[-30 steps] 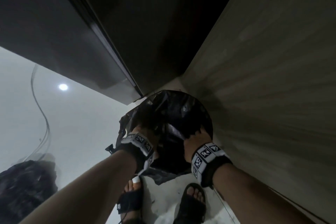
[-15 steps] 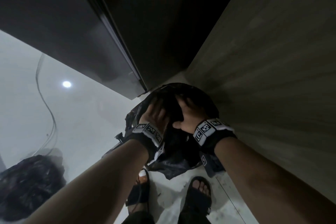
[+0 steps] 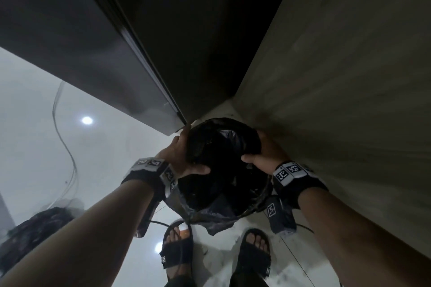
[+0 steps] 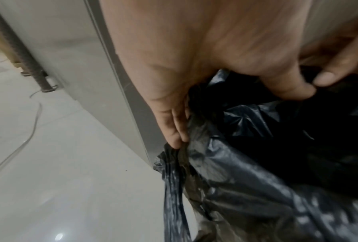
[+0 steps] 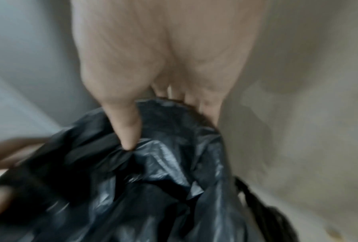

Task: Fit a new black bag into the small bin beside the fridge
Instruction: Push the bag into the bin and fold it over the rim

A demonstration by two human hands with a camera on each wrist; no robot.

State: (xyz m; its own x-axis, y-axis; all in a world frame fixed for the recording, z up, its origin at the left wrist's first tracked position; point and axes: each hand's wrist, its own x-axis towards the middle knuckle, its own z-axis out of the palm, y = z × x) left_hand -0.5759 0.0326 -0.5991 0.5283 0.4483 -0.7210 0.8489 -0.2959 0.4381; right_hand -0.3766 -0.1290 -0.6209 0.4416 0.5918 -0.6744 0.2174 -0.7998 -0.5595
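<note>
A black bag (image 3: 221,184) is draped over the small round bin, which stands in the gap between fridge and cabinet; the bin itself is hidden under the plastic. My left hand (image 3: 193,151) grips the bag's edge on the left side, thumb inside and fingers down the outside (image 4: 173,127). On the opposite side my right hand (image 3: 254,147) grips the edge the same way, with its thumb (image 5: 128,131) pressed into the plastic and its fingers behind the rim. Loose bag material (image 4: 246,188) hangs down the near side.
The grey fridge (image 3: 105,53) stands close on the left and a wooden cabinet side (image 3: 338,100) close on the right. A full dark bag (image 3: 30,235) and a cable (image 3: 67,158) lie on the white floor at left. My sandalled feet (image 3: 177,249) stand just before the bin.
Both hands have moved from the near edge, through the middle of the bag's mouth, apart to its left and right sides. The camera has tilted slightly.
</note>
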